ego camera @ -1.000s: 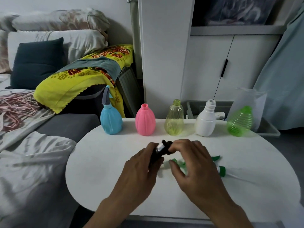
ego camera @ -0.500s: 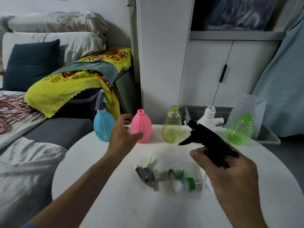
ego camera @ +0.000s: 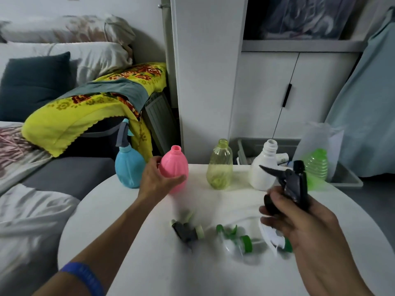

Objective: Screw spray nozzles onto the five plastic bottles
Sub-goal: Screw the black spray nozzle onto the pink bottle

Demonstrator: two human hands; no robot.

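Between the hands, three loose spray nozzles lie on the white bench. Left hand clasps the pink ribbed plastic bottle. Right hand grips the black trigger spray nozzle.

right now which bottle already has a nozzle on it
The blue bottle at the row's left end; its grey nozzle is on. The other four necks are open.

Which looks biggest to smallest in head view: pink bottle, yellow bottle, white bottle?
1. pink bottle, widest body, though partly behind the left hand
2. yellow bottle
3. white bottle
All stand in one row, so nearness matters little; yellow and white are close.
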